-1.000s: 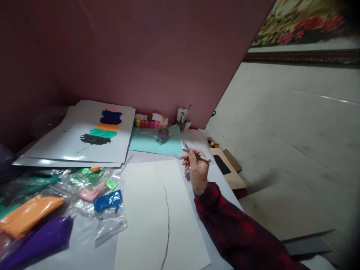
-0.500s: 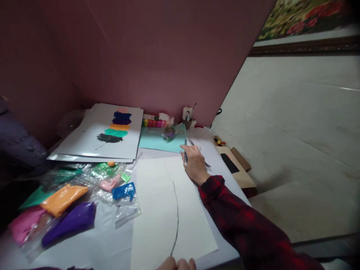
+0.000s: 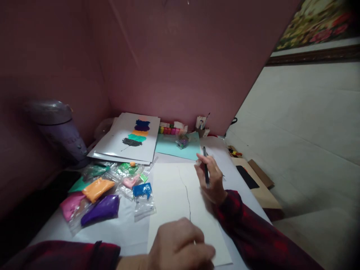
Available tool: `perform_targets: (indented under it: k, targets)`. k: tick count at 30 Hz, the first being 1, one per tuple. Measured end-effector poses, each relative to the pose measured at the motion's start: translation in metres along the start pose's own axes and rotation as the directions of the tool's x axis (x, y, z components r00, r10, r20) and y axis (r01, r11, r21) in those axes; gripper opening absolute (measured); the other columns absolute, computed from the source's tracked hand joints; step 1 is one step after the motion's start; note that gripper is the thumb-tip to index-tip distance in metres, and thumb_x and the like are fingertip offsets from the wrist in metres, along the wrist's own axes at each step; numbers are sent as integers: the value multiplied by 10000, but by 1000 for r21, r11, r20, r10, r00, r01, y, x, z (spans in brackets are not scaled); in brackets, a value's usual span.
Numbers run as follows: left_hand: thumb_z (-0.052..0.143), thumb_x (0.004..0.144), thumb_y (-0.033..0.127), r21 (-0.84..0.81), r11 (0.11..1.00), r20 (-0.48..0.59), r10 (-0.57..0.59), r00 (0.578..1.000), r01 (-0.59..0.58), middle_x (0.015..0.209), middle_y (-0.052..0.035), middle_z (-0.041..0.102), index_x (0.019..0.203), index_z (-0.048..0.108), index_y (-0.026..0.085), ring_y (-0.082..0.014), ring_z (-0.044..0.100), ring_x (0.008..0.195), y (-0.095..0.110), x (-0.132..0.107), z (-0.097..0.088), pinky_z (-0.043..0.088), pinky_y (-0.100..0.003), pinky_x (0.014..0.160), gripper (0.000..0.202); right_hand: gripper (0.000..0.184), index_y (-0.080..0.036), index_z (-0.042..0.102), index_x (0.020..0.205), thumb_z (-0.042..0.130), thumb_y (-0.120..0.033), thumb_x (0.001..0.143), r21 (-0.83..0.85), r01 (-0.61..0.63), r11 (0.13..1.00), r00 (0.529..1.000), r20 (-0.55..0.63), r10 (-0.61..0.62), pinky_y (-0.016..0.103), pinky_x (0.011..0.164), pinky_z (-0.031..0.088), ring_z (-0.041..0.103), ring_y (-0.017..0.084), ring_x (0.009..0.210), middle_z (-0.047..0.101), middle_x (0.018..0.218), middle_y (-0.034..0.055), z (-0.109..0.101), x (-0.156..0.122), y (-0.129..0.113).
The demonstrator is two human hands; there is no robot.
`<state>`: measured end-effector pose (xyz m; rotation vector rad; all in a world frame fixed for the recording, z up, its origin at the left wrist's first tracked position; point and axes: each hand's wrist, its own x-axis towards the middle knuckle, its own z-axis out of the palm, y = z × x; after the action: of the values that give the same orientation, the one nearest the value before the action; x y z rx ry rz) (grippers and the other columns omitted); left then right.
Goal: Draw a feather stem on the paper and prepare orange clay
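My right hand (image 3: 212, 178) is closed around a black pen (image 3: 206, 168), which stands nearly upright between thumb and fingers by the right edge of a white sheet of paper (image 3: 168, 195). A thin, wavy dark line (image 3: 188, 197) runs down the middle of that sheet. Over the sheet's lower part is my left hand (image 3: 180, 245), slightly blurred and with fingers curled. Whether anything is inside the left fingers is hidden. The left hand covers the lower end of the line.
Bags of coloured clay (image 3: 98, 189) lie at the left. Behind them are stacked sheets with painted stripes (image 3: 112, 144) and a purple bottle (image 3: 60, 131). A turquoise sheet (image 3: 168, 148), paint pots (image 3: 170, 130) and a brush holder (image 3: 201, 123) sit by the wall.
My left hand has come up from the bottom edge over the paper. My right hand, with the pen, has drawn back slightly and turned. The camera view has shifted left.
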<state>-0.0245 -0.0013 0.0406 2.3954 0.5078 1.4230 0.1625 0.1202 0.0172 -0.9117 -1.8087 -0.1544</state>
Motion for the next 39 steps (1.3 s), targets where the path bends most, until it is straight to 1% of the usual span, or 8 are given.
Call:
perform_targets:
  k: [3, 5, 9, 14, 19, 22, 26, 39]
  targets:
    - [516, 923, 149, 75, 993, -292, -62, 954, 88, 966, -106, 606, 1156, 521, 190, -191, 608, 897, -20, 3, -3, 526, -297, 731, 236, 511, -268, 514, 1318, 578, -66, 854, 120, 113, 986, 992, -67, -106, 337, 731, 563, 649, 206, 861, 628, 1011, 87, -10, -10, -35]
    - [536, 893, 130, 156, 977, -351, -83, 933, 146, 1124, -154, 566, 1242, 480, 174, -238, 558, 1064, -37, 4, -5, 511, -339, 801, 357, 552, -293, 489, 1355, 587, -87, 853, 263, 238, 935, 970, -10, -244, 305, 661, 578, 666, 193, 818, 661, 996, 72, -15, -18, -50]
    - [434, 956, 211, 1, 982, -110, -190, 976, 191, 944, -109, 630, 1053, 581, 166, -209, 603, 882, -59, 6, -13, 479, -308, 738, 182, 495, -299, 476, 1389, 561, -207, 910, 368, 359, 858, 908, 77, -413, 315, 671, 582, 682, 193, 794, 713, 978, 60, -18, -25, -57]
    - [370, 998, 345, -285, 852, 206, -392, 897, 438, 684, -43, 613, 862, 601, 161, -139, 565, 605, -65, 8, -21, 418, -239, 584, 325, 459, -287, 549, 1335, 560, -155, 896, 359, 316, 878, 931, 63, -360, 362, 706, 572, 669, 216, 872, 708, 1001, 80, -13, -23, -55]
    - [489, 964, 338, -373, 801, 22, -497, 867, 468, 673, -9, 590, 904, 572, 167, -97, 494, 531, -67, 3, -16, 386, -209, 513, 199, 461, -268, 545, 1342, 590, -160, 896, 312, 211, 927, 971, 40, -234, 368, 729, 573, 665, 220, 890, 683, 1059, 97, -12, -22, -59]
    - [522, 956, 356, -510, 705, -147, -636, 758, 493, 688, 15, 561, 925, 542, 178, -84, 479, 513, -72, 3, -12, 376, -195, 473, 182, 452, -258, 469, 1410, 496, -359, 971, 367, 103, 925, 987, 77, -140, 382, 717, 573, 672, 227, 851, 700, 1002, 107, -13, -20, -61]
    - [550, 940, 396, -661, 574, -161, -737, 656, 483, 619, 55, 494, 909, 530, 185, -76, 441, 466, -77, 6, -11, 335, -181, 422, 214, 350, -266, 574, 1270, 453, -426, 982, 551, -56, 833, 989, 146, -30, 337, 626, 554, 665, 188, 726, 719, 891, 73, -11, -22, -61]
    - [590, 907, 426, -718, 511, -88, -740, 667, 473, 612, 57, 475, 860, 527, 184, -66, 414, 443, -77, 6, -11, 297, -169, 384, 255, 239, -244, 655, 1121, 509, -359, 972, 681, -179, 710, 984, 117, 136, 310, 603, 543, 665, 153, 676, 742, 826, 49, -9, -24, -67]
